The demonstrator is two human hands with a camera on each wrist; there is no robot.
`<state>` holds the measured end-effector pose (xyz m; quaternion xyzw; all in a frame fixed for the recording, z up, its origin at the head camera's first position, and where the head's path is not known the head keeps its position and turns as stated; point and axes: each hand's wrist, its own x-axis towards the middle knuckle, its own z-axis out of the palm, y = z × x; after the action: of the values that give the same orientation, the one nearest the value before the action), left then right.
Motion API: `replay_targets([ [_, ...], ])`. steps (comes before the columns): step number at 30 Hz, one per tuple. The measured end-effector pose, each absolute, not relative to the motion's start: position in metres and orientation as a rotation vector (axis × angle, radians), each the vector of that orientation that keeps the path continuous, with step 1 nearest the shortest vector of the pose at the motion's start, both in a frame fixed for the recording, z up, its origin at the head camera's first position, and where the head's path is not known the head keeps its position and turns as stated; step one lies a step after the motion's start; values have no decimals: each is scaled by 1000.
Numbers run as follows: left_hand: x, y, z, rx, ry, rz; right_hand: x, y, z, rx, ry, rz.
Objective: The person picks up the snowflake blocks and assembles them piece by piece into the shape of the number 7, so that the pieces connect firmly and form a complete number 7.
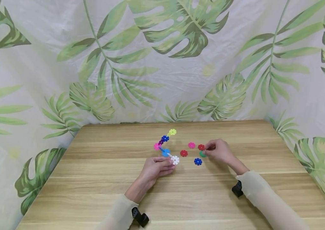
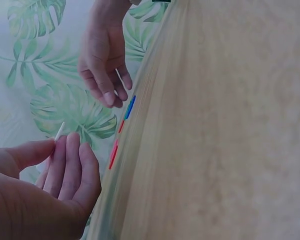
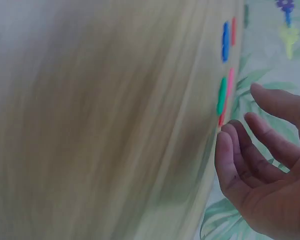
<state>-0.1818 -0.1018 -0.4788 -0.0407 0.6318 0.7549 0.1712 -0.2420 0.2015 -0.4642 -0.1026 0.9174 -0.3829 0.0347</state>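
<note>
My left hand (image 1: 157, 170) pinches a chain of notched plastic snowflake discs by its near end, at a white disc (image 1: 175, 160). From there the chain runs through a light blue disc (image 1: 166, 152), a pink disc (image 1: 157, 146), a purple disc (image 1: 160, 142) and a dark blue disc (image 1: 165, 138) to a yellow disc (image 1: 172, 132). My right hand (image 1: 219, 151) hovers at a loose green disc (image 1: 202, 154) and a red disc (image 1: 201, 147). In the right wrist view its fingers (image 3: 229, 165) are loosely bent, thumb apart, holding nothing.
More loose discs lie on the wooden table (image 1: 93, 191) between the hands: a second red disc (image 1: 183, 153), a pink one (image 1: 191, 145) and a blue one (image 1: 198, 161). A leaf-patterned cloth (image 1: 162, 80) hangs behind the table's far edge.
</note>
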Motion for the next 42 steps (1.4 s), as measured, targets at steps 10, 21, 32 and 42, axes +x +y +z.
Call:
replay_targets([
  [10, -184, -102, -478, -99, 1757, 2152, -249, 205, -466, -359, 2813, -998],
  [21, -185, -102, -478, -112, 1745, 2178, -247, 203, -470, -324, 2790, -1004],
  [32, -186, -103, -479, -121, 1745, 2171, -235, 195, -468, -330, 2745, -1203],
  [42, -188, -102, -479, -132, 1763, 2171, -209, 165, -461, -383, 2663, -1503],
])
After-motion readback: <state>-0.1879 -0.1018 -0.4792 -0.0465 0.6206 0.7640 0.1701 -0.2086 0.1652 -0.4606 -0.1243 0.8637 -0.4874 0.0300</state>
